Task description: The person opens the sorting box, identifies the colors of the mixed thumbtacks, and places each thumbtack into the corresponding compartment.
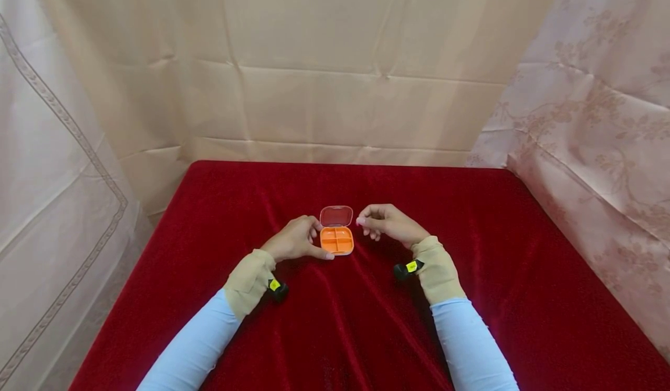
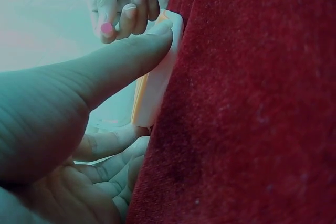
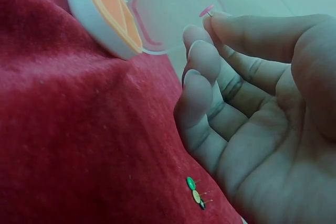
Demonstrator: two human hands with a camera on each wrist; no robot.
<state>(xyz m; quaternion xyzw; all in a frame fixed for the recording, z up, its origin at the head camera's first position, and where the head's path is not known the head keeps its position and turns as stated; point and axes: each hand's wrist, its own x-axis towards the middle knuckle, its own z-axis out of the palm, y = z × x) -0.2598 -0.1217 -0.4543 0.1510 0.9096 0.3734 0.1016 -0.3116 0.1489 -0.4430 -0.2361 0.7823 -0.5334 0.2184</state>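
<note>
A small orange pill box point(image 1: 330, 245) with a white base lies on the red cloth, its clear lid point(image 1: 336, 216) raised at the back. Its several divided compartments look bare in the head view. My left hand point(image 1: 295, 240) grips the box from the left, thumb on the near side and index finger at the far side. Just right of the box, my right hand point(image 1: 389, 223) pinches a pink thumbtack point(image 3: 206, 10) between thumb and index finger, the other fingers curled loosely. The tack's flat head shows in both wrist views.
Under my right hand, a green thumbtack point(image 3: 190, 183), a yellow thumbtack point(image 3: 196, 196) and a dark thumbtack point(image 3: 203, 204) lie in a row on the cloth. Red velvet point(image 1: 235, 199) covers the table, with soft folds. Pale curtains point(image 1: 335, 77) stand behind and at both sides.
</note>
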